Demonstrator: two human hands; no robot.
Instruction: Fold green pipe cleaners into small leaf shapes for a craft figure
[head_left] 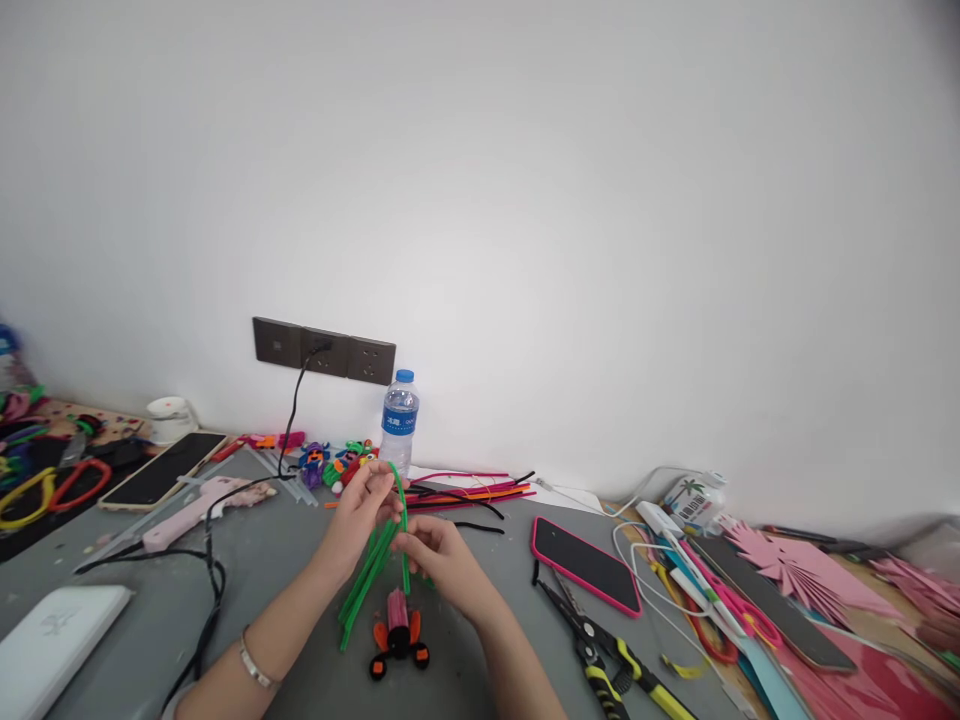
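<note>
My left hand [361, 512] pinches the bent top of a bundle of green pipe cleaners [371, 570] held above the grey table [285, 580]. My right hand [442, 556] grips the same green stems lower down on their right side. The stems hang down and to the left between both hands. Under them on the table lies a small pipe-cleaner figure [397, 640] in pink, orange and black. A bracelet sits on my left wrist.
A water bottle [399, 420] stands by the wall under a socket strip [324, 351]. Loose pipe cleaners [465, 492] lie behind my hands. A pink glue gun [196, 508] and its black cable lie at left, a pink-edged phone [585, 563] and yellow-handled pliers [615, 660] at right.
</note>
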